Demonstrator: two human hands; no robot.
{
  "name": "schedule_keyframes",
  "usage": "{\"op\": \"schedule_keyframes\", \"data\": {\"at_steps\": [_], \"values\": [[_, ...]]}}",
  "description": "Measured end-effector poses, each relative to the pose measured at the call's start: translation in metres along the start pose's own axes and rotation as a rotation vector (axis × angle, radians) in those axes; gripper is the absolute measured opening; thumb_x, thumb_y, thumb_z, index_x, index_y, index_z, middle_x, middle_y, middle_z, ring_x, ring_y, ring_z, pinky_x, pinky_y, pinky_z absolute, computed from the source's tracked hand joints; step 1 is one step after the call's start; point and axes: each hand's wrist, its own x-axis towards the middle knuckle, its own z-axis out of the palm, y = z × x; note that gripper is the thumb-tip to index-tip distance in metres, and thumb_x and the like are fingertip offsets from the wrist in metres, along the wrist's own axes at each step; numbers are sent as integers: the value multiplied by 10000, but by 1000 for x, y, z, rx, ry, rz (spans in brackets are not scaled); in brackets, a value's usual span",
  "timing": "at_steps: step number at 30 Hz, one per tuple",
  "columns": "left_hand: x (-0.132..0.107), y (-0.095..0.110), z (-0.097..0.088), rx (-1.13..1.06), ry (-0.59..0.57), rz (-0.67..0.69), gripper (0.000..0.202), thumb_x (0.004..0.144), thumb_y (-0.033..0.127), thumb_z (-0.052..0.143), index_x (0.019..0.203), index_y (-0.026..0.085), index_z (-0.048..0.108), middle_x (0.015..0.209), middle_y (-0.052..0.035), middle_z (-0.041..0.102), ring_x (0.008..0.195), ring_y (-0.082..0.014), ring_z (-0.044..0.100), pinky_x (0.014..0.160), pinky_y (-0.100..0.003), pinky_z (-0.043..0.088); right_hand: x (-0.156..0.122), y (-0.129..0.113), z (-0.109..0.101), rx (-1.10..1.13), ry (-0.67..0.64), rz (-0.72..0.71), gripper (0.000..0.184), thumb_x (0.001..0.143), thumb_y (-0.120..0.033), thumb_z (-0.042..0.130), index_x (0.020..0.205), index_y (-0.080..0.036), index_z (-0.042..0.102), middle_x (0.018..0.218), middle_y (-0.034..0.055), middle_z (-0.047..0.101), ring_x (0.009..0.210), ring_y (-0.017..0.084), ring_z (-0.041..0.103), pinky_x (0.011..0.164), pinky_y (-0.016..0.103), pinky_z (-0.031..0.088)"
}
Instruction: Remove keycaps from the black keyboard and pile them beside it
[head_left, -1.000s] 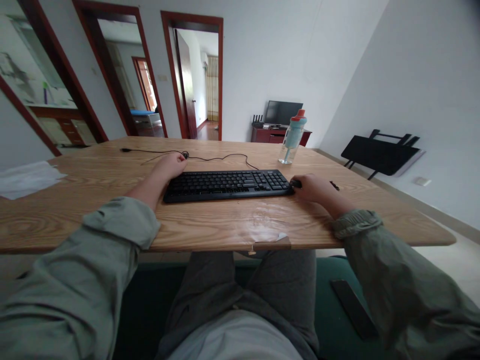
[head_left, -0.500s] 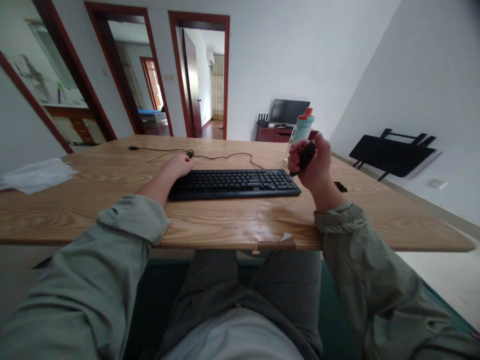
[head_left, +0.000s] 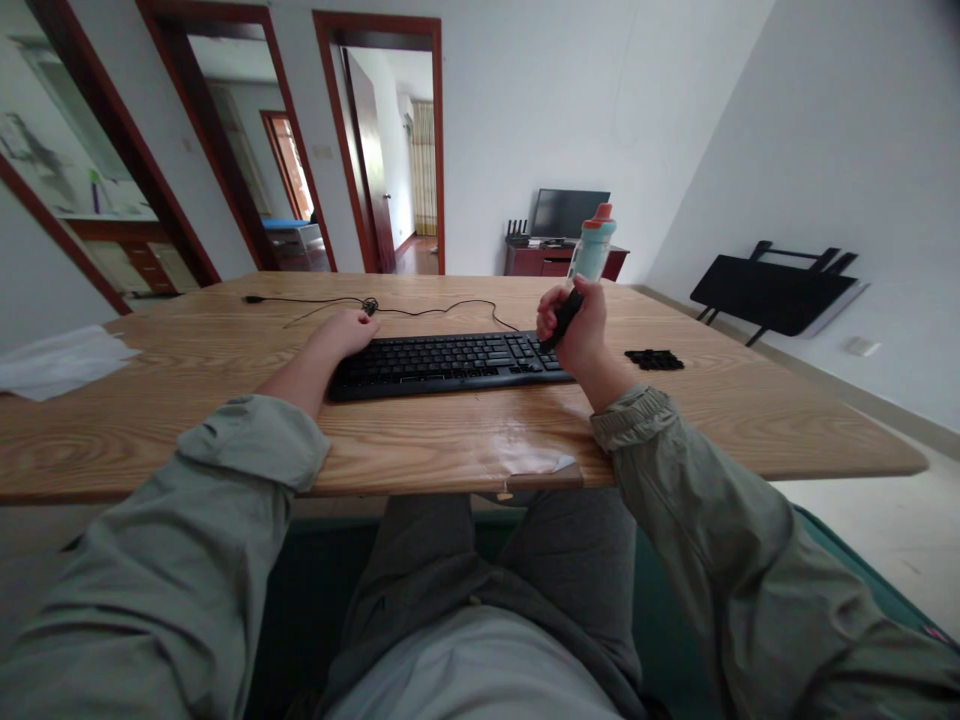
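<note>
A black keyboard (head_left: 450, 362) lies flat on the wooden table (head_left: 420, 440) in front of me. My left hand (head_left: 343, 331) rests curled against the keyboard's far left corner and steadies it. My right hand (head_left: 576, 322) is raised just above the keyboard's right end, closed around a slim black tool (head_left: 561, 322) that points down and to the left toward the keys. A small heap of black pieces (head_left: 654, 359) sits on the table to the right of that hand.
A pale blue bottle with an orange cap (head_left: 592, 244) stands behind my right hand. The keyboard's thin cable (head_left: 420, 312) loops across the far side of the table. White paper (head_left: 56, 358) lies at the left edge. A black folded table (head_left: 772, 295) leans on the right wall.
My right hand picked the black tool up from the table beside the keyboard, lifted it and moved left over the keyboard's right end. The black pieces came into view. My left hand stayed put.
</note>
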Motion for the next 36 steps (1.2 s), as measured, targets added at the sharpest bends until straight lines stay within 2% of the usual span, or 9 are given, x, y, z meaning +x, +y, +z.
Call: {"op": "schedule_keyframes", "data": {"at_steps": [5,11,19,24,30,36], "values": [[-2,0,-1,-12,-13,7,381,901,488,563,965,172,766,1037,-153,771,991,-335,708,842,-371,524,-3,3,-1,-10,85,-24,582,874,-797,572,664,-256,532,464,-47,392,392,115,403,378,271,362],[-3,0,-1,-24,8,15,348,853,488,602,919,191,770,950,-120,769,953,-324,708,819,-352,531,-8,1,-4,3,91,-43,566,889,-787,557,679,-263,525,472,-38,388,426,125,400,396,279,364],[-1,-2,0,-12,-8,24,384,891,466,585,1015,159,779,1066,-156,779,985,-319,710,851,-369,530,-12,-5,0,-64,92,-36,545,928,-748,512,669,-269,492,464,-13,387,443,136,355,401,283,335],[-3,-1,0,11,-7,16,383,880,472,588,1017,175,787,1055,-139,789,1000,-317,710,859,-359,542,-12,-4,0,-48,69,-20,533,920,-746,535,676,-273,503,454,-26,369,438,137,380,399,282,338],[-5,1,-1,35,-33,15,402,906,471,556,1056,170,774,1074,-145,778,998,-319,713,861,-369,540,-7,4,-4,17,114,-67,600,856,-823,539,647,-262,509,477,-47,381,400,116,398,390,278,359],[-8,2,-2,22,-30,25,345,884,442,579,997,178,769,1045,-138,772,964,-324,711,867,-378,534,-5,5,-7,-2,171,-32,600,845,-837,518,656,-269,480,468,-56,365,390,125,400,382,282,367]]}}
